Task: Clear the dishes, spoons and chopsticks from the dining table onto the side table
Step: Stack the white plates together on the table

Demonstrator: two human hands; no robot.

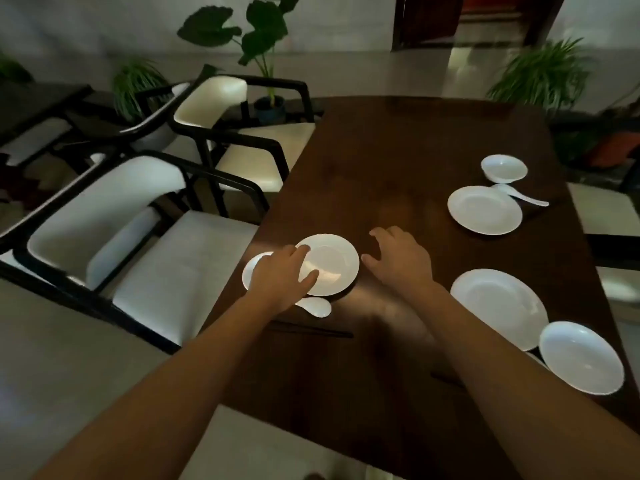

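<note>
My left hand grips the left rim of a white plate near the left edge of the dark dining table. Partly under that hand sits a small white bowl, and a white spoon lies just in front. Dark chopsticks lie closer to me. My right hand hovers just right of the plate, fingers spread and holding nothing. On the right side are a plate, a bowl and a spoon. Nearer me are another plate and a bowl.
Two white-cushioned armchairs stand along the table's left side. Potted plants stand behind them and at the far right. A dark low table is at the far left. More dark chopsticks lie by my right forearm.
</note>
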